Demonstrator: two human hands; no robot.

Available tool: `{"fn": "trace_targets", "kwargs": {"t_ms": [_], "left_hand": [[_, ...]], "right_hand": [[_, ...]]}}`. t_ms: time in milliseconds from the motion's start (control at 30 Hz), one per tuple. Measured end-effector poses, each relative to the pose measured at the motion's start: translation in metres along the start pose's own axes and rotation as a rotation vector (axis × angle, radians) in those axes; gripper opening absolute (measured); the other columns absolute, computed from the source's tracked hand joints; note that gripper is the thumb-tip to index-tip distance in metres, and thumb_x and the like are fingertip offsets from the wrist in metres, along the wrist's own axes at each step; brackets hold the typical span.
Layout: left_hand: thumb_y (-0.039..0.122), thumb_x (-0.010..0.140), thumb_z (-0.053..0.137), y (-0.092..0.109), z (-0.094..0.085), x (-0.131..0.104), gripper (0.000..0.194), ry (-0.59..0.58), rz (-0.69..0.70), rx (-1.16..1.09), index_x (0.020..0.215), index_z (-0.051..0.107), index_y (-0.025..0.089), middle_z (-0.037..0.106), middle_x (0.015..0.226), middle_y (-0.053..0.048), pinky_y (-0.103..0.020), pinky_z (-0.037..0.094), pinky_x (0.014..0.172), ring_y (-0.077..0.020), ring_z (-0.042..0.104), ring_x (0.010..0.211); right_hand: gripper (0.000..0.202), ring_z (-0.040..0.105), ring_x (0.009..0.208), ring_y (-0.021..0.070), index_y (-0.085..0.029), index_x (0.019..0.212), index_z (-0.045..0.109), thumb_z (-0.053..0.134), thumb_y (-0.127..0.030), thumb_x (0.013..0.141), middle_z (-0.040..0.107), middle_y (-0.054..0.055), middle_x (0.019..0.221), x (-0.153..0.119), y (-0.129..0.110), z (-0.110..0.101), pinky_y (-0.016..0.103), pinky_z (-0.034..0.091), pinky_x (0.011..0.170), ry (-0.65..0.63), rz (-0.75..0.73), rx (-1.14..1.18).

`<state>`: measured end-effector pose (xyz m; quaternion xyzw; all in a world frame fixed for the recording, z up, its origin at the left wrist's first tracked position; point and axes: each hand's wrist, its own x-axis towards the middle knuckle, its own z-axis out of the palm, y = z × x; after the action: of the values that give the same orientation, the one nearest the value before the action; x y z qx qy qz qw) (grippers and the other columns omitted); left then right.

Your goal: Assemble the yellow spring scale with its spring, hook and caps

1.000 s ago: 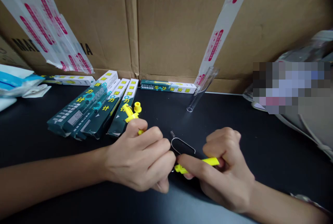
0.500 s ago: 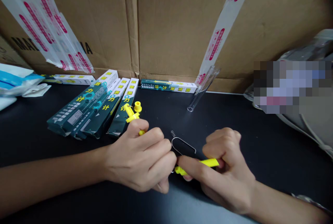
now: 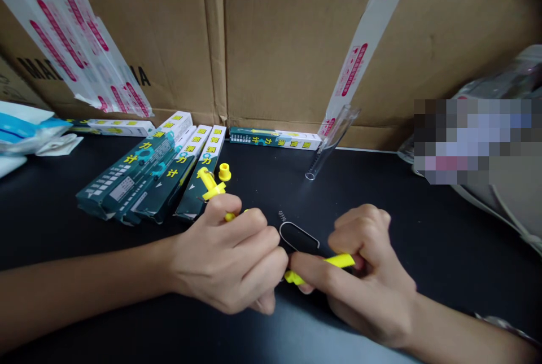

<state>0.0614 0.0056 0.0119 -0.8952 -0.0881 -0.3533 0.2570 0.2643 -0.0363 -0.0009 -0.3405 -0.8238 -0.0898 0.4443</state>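
My left hand point(image 3: 231, 259) is closed in a fist. A yellow plastic piece with a flange point(image 3: 208, 183) sticks out past its index finger, and more yellow shows between the fingers. Pinched in my right hand point(image 3: 368, 282) is a yellow plastic rod point(image 3: 341, 261), its notched end showing below the index finger. The fingertips of both hands meet, and what lies between them is hidden. A bent metal hook point(image 3: 300, 232) shows just beyond the fingertips, with a small coil spring point(image 3: 282, 216) beside it. A small yellow cap point(image 3: 224, 171) stands behind my left hand.
Several green and white printed boxes point(image 3: 122, 175) lie at the left on the black table point(image 3: 262, 189). Another such box point(image 3: 275, 138) lies against the large cardboard carton point(image 3: 275, 42). A clear tube point(image 3: 330, 147) stands at the back, and a blue and white packet point(image 3: 29, 132) lies far left.
The flanged yellow piece at my left hand has tipped slightly to the left. Both hands otherwise keep nearly the same place and grip.
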Motion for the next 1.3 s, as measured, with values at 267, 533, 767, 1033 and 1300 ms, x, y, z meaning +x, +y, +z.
{"fn": "trace_targets", "kwargs": {"t_ms": [267,533,767,1033,1300], "left_hand": [[0.021,0.100,0.030,-0.001,0.000,0.000,0.041,0.030,0.001,0.004,0.064,0.050,0.021,0.049,0.054,0.003,-0.037,0.027,0.065,-0.0159,0.043,0.056],[0.018,0.097,0.030,0.001,-0.001,0.001,0.037,0.055,0.012,-0.022,0.067,0.051,0.020,0.049,0.055,0.003,-0.037,0.027,0.065,-0.0161,0.044,0.058],[0.019,0.099,0.029,0.001,-0.001,0.001,0.040,0.069,-0.013,-0.006,0.065,0.049,0.021,0.047,0.054,0.003,-0.037,0.027,0.065,-0.0155,0.044,0.056],[0.021,0.100,0.030,0.001,-0.001,0.001,0.041,0.056,0.016,-0.011,0.065,0.051,0.020,0.050,0.055,0.003,-0.037,0.027,0.065,-0.0160,0.046,0.057],[0.021,0.100,0.029,0.001,-0.001,0.000,0.040,0.058,0.004,-0.007,0.066,0.052,0.020,0.050,0.056,0.002,-0.037,0.027,0.066,-0.0156,0.047,0.058]], "right_hand": [[0.021,0.037,0.068,0.0156,-0.028,0.077,0.061,0.066,-0.012,0.088,0.038,-0.003,0.070,-0.001,0.000,-0.002,0.036,0.024,0.064,-0.017,0.003,-0.021],[0.022,0.040,0.066,0.0151,-0.026,0.071,0.065,0.066,-0.013,0.089,0.040,-0.003,0.067,0.002,0.001,-0.003,0.035,0.026,0.064,-0.040,-0.065,-0.045],[0.025,0.040,0.067,0.0160,-0.028,0.077,0.074,0.061,-0.016,0.094,0.041,-0.002,0.065,0.004,0.002,-0.009,0.035,0.028,0.065,-0.069,-0.135,-0.092],[0.020,0.040,0.069,0.0164,-0.029,0.079,0.074,0.064,-0.017,0.092,0.040,-0.002,0.067,0.003,0.005,-0.012,0.035,0.030,0.066,-0.079,-0.153,-0.095],[0.023,0.038,0.068,0.0159,-0.029,0.074,0.071,0.065,-0.017,0.093,0.037,-0.002,0.066,0.001,0.003,-0.007,0.035,0.029,0.065,-0.020,-0.070,-0.088]]}}
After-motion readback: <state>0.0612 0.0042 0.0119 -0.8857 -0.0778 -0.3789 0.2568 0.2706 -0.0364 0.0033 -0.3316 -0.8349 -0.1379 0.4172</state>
